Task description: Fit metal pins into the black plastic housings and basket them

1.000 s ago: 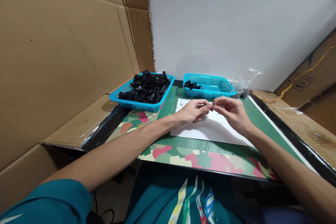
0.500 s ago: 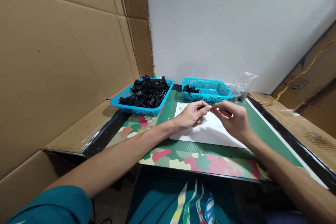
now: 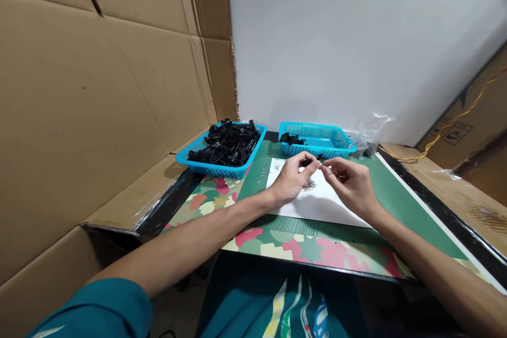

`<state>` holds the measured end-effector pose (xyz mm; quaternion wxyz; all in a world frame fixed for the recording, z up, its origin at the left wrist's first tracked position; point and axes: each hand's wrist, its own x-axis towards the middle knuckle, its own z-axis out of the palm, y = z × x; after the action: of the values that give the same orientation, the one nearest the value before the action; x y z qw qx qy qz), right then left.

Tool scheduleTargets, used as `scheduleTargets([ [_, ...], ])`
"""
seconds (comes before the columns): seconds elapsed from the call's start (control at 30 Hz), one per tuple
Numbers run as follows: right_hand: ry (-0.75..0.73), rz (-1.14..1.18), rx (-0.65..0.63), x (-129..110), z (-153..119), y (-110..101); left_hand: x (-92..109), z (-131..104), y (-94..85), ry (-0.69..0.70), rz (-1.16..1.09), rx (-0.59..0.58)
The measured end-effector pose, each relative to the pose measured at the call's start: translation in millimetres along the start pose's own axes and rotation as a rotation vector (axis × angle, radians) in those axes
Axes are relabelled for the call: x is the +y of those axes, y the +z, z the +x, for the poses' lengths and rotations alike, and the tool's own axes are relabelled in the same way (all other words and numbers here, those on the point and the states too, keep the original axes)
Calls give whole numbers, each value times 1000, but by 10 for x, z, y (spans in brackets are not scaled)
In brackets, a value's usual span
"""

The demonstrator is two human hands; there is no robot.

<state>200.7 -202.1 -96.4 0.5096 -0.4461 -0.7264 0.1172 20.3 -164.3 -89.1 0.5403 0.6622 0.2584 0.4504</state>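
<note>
Over a white sheet (image 3: 331, 203), my left hand (image 3: 295, 176) is closed around a small black part (image 3: 306, 163), mostly hidden by the fingers. My right hand (image 3: 348, 182) is pinched, its fingertips meeting those of my left hand at the part; what it grips is too small to make out. Beneath the hands lies a pile of tiny metal pieces (image 3: 310, 185), with more scattered at the sheet's left corner. A blue basket (image 3: 233, 171) at the left is heaped with black parts (image 3: 227, 143). Another blue basket (image 3: 330, 151) behind the hands holds a few black parts (image 3: 291, 139).
A clear plastic bag (image 3: 372, 134) stands right of the farther basket. Cardboard (image 3: 99, 90) walls the left side, and a white wall (image 3: 325, 37) rises behind. A yellow cable (image 3: 439, 140) runs over cardboard at the right. The green patterned mat (image 3: 285, 240) covers the tabletop.
The view has shifted slightly, so the scene sits a little lower and farther right. My right hand's fingers have drawn together closer against my left fingertips.
</note>
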Motion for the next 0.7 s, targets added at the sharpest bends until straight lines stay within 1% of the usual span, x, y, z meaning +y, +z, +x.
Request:
scheduleTargets([
  [0.1,11,22,25,5,9,2,26,-15,21,-65,-49,-18],
  [0.23,-8,17,16,-1,23,-15,47,-14,0,-88,-18,-44],
  [0.3,-21,4,1,-13,32,-29,63,-17,-23,-43,59,-62],
  [0.4,-33,1,-23,-33,48,-48,108,-50,-53,71,204,-42],
  [0.5,-47,19,-28,-34,61,-54,131,-102,-77,103,275,-18],
  [0.6,-109,-16,-6,-7,66,-41,88,-122,-108,108,257,2],
  [0.7,-189,-84,-9,30,65,-19,16,-98,-135,86,138,-1],
])
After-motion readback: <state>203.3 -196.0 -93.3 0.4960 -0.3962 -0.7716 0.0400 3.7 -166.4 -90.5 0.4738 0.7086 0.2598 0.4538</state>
